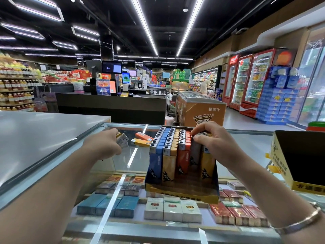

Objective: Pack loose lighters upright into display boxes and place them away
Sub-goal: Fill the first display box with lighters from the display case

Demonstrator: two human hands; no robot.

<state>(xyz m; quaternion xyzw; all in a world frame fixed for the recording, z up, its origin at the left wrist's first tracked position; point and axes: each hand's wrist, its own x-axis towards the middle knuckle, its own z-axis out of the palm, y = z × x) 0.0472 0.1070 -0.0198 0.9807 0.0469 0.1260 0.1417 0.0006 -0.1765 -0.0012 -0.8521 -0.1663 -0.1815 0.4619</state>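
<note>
Left hand (105, 143) grips loose lighters (122, 140); right hand (209, 138) pinches lighter in display box (182, 189); print unreadable.

Two bare forearms are seen, with no sleeves reaching into view. The left hand (103, 143) is worn without rings or a watch. On the wrist behind the right hand (211, 138), a thin metal bangle (299, 221) with a pale, rosy shine is worn.
</note>
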